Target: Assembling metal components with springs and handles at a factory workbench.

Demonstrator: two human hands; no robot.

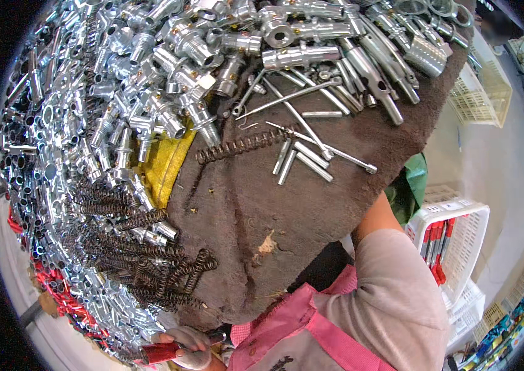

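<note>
One red piece [157, 353], rod-like, sits in the left hand [196, 356] at the bench's near-left edge. Fingers curled round it, closed but for the width of the piece; a dark rod end [217, 337] shows on the wrist side of the fingers, perhaps the same item.

Handling, my judgement: keep a firm wrap near the middle and the rod level, so neither end snags the pile. Lift clear before turning; loose parts lie just beside the fingers and could roll.

Outward: small silver pins [116, 318] just left of and ahead of the fingers; dark coil springs [157, 266] farther ahead, heaped and tangled-looking. Well ahead and right of the fingers, brown cloth [268, 210] carries a long spring [246, 145] and short rods [312, 162]. Silver fittings [178, 59] farthest ahead.

Hard to see: far end of the red piece merges with the clutter; thumb placement unclear. Right forearm [380, 216] goes behind the cloth edge, far right of the left fingers; right hand hidden, so its grip and contents cannot be told. Leftmost parts blur into the dark rim.
</note>
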